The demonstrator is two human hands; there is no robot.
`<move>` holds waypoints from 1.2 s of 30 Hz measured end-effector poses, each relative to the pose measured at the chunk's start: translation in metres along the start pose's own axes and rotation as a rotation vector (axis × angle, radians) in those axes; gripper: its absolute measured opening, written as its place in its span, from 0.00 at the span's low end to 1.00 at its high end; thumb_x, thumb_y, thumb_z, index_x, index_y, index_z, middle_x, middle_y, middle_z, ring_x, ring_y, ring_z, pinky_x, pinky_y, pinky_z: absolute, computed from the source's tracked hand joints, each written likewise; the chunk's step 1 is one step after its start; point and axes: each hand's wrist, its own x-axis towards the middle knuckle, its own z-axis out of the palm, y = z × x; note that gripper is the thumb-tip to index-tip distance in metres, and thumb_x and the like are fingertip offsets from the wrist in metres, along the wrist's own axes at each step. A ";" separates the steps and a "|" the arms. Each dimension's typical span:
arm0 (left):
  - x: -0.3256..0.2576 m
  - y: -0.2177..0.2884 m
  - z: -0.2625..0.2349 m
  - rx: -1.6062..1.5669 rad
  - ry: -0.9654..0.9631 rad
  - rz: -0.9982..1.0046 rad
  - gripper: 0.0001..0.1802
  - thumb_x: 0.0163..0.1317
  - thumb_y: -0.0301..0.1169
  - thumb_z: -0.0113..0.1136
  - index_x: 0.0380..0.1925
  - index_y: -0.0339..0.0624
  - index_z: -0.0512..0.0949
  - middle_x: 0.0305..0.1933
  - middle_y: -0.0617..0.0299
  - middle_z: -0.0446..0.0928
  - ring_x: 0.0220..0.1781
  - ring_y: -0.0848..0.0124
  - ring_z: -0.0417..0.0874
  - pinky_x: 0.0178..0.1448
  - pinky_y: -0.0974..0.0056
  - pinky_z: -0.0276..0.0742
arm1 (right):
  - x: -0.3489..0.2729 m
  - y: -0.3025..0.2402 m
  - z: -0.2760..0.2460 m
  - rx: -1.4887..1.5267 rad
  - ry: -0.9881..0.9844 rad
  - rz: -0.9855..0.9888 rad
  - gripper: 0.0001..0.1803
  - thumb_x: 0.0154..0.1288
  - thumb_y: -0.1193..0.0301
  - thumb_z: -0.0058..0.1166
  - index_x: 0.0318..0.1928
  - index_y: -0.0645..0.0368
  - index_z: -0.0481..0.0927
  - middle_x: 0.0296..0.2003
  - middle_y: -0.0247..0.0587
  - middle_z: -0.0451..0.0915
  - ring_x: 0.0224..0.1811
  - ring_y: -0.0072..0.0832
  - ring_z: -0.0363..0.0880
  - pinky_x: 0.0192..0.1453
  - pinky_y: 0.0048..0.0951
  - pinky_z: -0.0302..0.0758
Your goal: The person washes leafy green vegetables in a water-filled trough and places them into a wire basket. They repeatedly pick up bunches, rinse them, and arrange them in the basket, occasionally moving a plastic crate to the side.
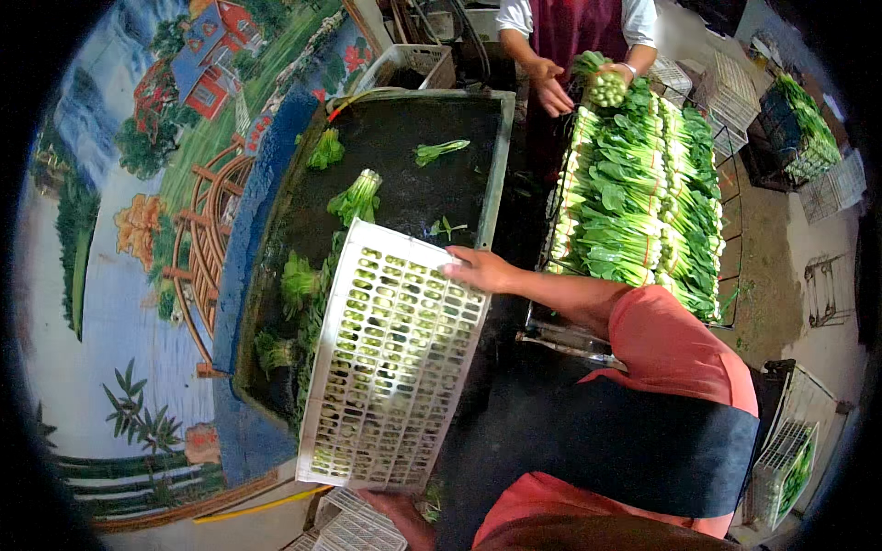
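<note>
A white slotted plastic crate (395, 349) is tipped on its side at the near edge of a dark water tank (504, 138). Pale stalks of leafy greens show through its slots. My right hand (480, 270) grips the crate's upper right edge, fingers curled over it. At the crate's lower end is my left hand (393, 508), partly hidden beneath the edge it supports. Bunches of leafy greens (356, 197) lie in the tank beyond the crate, with more along its left side (299, 283).
On my right, a wire rack (738, 248) carries stacked rows of tied greens (625, 202). Behind it a co-worker in a maroon apron (579, 37) holds a bunch of greens (606, 89). White crates (354, 525) sit below my left hand. A painted mural (138, 239) covers the left wall.
</note>
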 end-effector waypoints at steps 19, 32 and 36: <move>0.146 0.070 0.113 1.034 0.188 0.164 0.45 0.74 0.58 0.50 0.75 0.30 0.56 0.77 0.43 0.61 0.74 0.51 0.67 0.76 0.52 0.61 | 0.191 -0.049 0.031 -0.652 -0.110 0.107 0.48 0.70 0.30 0.37 0.70 0.60 0.67 0.60 0.58 0.80 0.64 0.57 0.76 0.67 0.56 0.70; 0.252 0.111 0.091 1.539 -0.068 0.149 0.46 0.70 0.61 0.51 0.68 0.26 0.64 0.69 0.40 0.69 0.63 0.50 0.74 0.66 0.48 0.68 | 0.259 -0.021 0.052 -0.577 -0.277 0.348 0.49 0.68 0.29 0.38 0.74 0.53 0.68 0.68 0.49 0.75 0.71 0.47 0.72 0.70 0.50 0.69; 0.270 0.095 0.111 1.185 0.134 -0.027 0.41 0.73 0.57 0.52 0.72 0.33 0.66 0.66 0.41 0.74 0.60 0.53 0.79 0.62 0.49 0.73 | 0.271 -0.011 0.051 -0.568 -0.263 0.380 0.46 0.64 0.29 0.45 0.62 0.56 0.81 0.61 0.51 0.81 0.64 0.48 0.79 0.64 0.49 0.74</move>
